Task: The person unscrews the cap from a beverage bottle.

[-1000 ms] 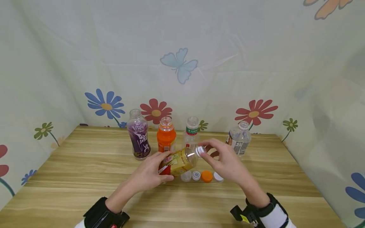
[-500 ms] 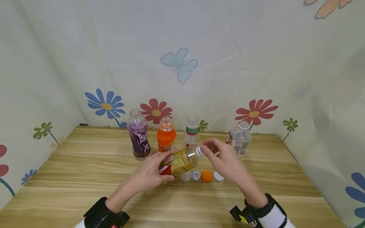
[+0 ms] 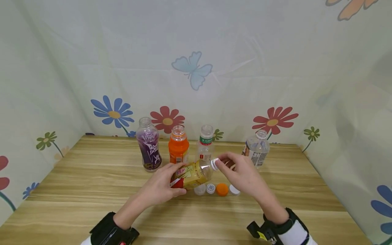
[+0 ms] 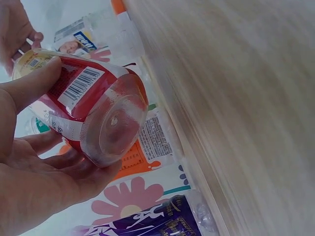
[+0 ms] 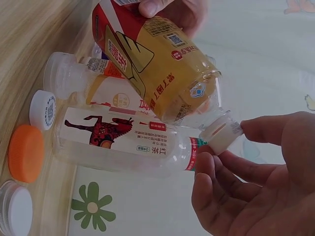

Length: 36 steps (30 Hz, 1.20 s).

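My left hand [image 3: 162, 183] grips a clear plastic bottle [image 3: 193, 175] with a yellow and red label round its body, holding it tilted, neck up to the right. Its round base [image 4: 118, 123] faces the left wrist view. At the bottle's mouth, thumb and fingers of my right hand [image 3: 242, 173] pinch a white cap [image 5: 224, 133], which sits on the neck. Below the bottle on the table lie a translucent cap [image 3: 200, 189], a small white cap [image 3: 210, 188], an orange cap [image 3: 222, 189] and another white cap [image 3: 234, 190] in a row.
Behind my hands stand uncapped bottles: one with a purple label [image 3: 149, 146], an orange one [image 3: 178, 146], a clear one with a green band [image 3: 206, 144] and a clear one [image 3: 258, 149] at the right. A flowered curtain [image 3: 232, 85] surrounds the wooden table [image 3: 101, 177].
The right fingers slid back off the cap's front half a second ago and now pinch it again. The left hand and the bottle have stayed in place.
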Each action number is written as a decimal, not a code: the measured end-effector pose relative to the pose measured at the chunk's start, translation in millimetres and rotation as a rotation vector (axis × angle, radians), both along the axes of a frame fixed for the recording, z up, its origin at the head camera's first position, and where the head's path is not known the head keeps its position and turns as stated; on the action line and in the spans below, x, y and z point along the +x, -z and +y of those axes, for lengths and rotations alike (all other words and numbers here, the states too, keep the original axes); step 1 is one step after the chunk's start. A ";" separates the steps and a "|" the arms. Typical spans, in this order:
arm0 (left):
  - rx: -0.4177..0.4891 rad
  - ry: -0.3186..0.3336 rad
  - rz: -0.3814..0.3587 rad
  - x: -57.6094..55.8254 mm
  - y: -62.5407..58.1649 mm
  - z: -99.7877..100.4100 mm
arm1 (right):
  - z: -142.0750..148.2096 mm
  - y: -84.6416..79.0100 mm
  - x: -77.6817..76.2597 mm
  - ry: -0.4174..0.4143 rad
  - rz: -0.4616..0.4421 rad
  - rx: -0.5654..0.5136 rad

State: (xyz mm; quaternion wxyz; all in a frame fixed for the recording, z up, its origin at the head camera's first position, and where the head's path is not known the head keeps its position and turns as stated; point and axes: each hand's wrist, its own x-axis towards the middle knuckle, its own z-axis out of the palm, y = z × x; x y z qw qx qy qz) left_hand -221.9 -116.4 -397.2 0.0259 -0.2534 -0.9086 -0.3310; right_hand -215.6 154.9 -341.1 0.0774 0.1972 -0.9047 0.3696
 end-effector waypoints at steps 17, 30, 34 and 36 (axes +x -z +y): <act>-0.004 -0.001 0.003 0.5 -0.2 -0.2 | 0.0 -2.6 2.6 -0.085 0.042 -0.069; 0.002 0.010 0.039 1.2 0.6 -1.3 | 1.9 -1.2 1.1 -0.144 0.090 -0.088; 0.005 0.009 0.034 1.5 0.6 -1.4 | 2.8 -1.1 0.5 -0.158 0.099 -0.072; 0.004 0.009 0.033 1.6 0.6 -1.4 | 3.1 -1.6 0.7 -0.159 0.099 -0.058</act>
